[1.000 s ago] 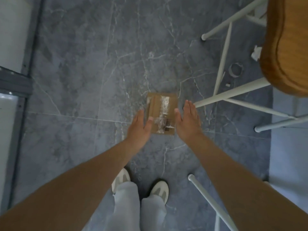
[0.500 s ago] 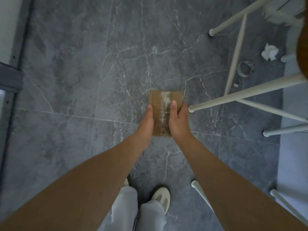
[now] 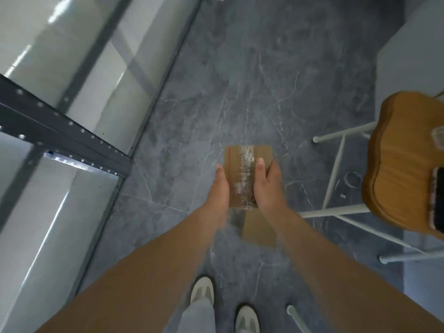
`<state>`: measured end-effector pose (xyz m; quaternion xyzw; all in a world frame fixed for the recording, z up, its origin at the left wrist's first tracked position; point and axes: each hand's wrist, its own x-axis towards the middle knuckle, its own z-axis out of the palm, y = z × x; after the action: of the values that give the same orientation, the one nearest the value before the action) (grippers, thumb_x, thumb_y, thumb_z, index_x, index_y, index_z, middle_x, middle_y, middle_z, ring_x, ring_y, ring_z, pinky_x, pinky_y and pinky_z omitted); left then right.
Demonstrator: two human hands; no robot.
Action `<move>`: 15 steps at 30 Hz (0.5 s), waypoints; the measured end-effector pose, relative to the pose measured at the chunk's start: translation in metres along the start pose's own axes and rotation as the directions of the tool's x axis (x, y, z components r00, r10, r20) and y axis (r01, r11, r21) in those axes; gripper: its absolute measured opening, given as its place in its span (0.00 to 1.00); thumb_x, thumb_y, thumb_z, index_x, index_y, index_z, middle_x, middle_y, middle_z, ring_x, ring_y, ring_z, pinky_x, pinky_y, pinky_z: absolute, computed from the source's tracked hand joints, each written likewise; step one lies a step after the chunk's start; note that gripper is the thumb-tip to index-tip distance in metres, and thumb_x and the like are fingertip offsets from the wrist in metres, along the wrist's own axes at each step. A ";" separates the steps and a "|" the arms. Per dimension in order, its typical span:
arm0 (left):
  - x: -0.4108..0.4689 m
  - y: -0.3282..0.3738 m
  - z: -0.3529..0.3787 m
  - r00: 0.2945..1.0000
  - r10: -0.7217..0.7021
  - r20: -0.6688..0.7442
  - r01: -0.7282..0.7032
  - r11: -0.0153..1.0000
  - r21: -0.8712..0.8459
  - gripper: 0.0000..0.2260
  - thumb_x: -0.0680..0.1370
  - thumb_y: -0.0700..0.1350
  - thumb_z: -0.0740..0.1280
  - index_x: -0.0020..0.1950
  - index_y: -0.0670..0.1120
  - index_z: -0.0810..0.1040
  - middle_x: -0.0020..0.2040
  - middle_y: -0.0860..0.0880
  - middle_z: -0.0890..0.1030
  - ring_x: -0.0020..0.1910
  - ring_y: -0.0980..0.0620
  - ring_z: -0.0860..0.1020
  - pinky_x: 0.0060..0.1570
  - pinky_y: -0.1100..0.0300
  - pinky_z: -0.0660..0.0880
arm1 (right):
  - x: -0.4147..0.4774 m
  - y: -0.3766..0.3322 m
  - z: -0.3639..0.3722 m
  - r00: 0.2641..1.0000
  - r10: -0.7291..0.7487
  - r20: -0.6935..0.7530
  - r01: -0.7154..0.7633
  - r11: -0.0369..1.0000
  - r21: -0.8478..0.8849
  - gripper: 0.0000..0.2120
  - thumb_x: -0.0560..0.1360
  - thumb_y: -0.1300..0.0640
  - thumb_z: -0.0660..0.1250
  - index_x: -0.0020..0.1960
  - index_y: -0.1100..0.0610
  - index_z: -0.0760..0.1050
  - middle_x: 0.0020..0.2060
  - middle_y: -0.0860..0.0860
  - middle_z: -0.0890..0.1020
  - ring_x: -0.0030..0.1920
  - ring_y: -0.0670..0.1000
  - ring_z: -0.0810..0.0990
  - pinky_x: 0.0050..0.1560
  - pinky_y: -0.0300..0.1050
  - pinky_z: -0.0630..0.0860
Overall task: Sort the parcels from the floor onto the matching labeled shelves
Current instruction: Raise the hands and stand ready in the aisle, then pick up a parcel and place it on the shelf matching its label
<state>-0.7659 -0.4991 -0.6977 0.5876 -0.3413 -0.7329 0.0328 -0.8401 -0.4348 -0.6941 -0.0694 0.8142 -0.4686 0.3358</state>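
A small brown cardboard parcel (image 3: 242, 169) with a strip of clear tape down its top is held above the grey floor. My left hand (image 3: 219, 188) grips its left side and my right hand (image 3: 266, 183) grips its right side, thumb on top. The parcel's near face (image 3: 260, 227) shows below my wrists. A metal shelf unit (image 3: 72, 143) with dark perforated rails and pale boards fills the left of the view; no labels show on it.
A wooden stool (image 3: 403, 164) with white metal legs (image 3: 334, 174) stands at the right, a phone (image 3: 438, 200) lying on its seat. A tape ring (image 3: 353, 179) and scraps lie under it. Another white leg (image 3: 296, 318) is near my shoes (image 3: 201, 292).
My hands closed on the parcel and lifted it off the floor. My view has risen and swung left, bringing the shelf unit into sight.
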 end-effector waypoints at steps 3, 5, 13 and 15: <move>-0.031 0.028 -0.015 0.998 0.057 -0.026 -0.058 0.997 -0.052 0.31 0.85 0.62 0.44 0.66 0.46 0.80 0.61 0.43 0.84 0.59 0.45 0.82 0.68 0.47 0.75 | -0.025 -0.048 -0.002 0.998 -0.059 0.035 0.059 0.998 0.011 0.24 0.84 0.44 0.54 0.74 0.57 0.64 0.66 0.54 0.74 0.65 0.54 0.76 0.68 0.54 0.73; -0.059 0.045 -0.024 0.995 0.086 -0.049 -0.090 0.992 -0.089 0.31 0.85 0.61 0.44 0.66 0.47 0.81 0.60 0.43 0.85 0.59 0.45 0.83 0.67 0.46 0.76 | -0.048 -0.079 -0.008 0.992 -0.097 0.080 0.097 0.995 0.011 0.22 0.84 0.46 0.55 0.73 0.56 0.64 0.63 0.51 0.74 0.62 0.51 0.76 0.65 0.50 0.74; -0.206 0.129 -0.051 0.962 0.243 -0.123 -0.257 0.960 -0.109 0.29 0.83 0.66 0.51 0.73 0.50 0.76 0.68 0.45 0.80 0.65 0.44 0.79 0.70 0.44 0.73 | -0.148 -0.220 -0.040 0.964 -0.175 0.199 0.156 0.982 0.108 0.24 0.83 0.44 0.54 0.75 0.54 0.63 0.66 0.53 0.75 0.63 0.53 0.76 0.64 0.51 0.74; -0.252 0.155 -0.061 0.927 0.346 -0.146 -0.355 0.934 -0.044 0.29 0.83 0.65 0.51 0.74 0.49 0.74 0.71 0.46 0.77 0.67 0.45 0.78 0.71 0.44 0.73 | -0.177 -0.260 -0.047 0.950 -0.196 0.244 0.163 0.975 0.148 0.25 0.83 0.40 0.52 0.76 0.51 0.64 0.68 0.52 0.74 0.66 0.54 0.75 0.69 0.57 0.72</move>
<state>-0.6891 -0.5327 -0.4074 0.5640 -0.4121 -0.6851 0.2069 -0.7859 -0.4688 -0.3823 -0.1820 0.7227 -0.5348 0.3981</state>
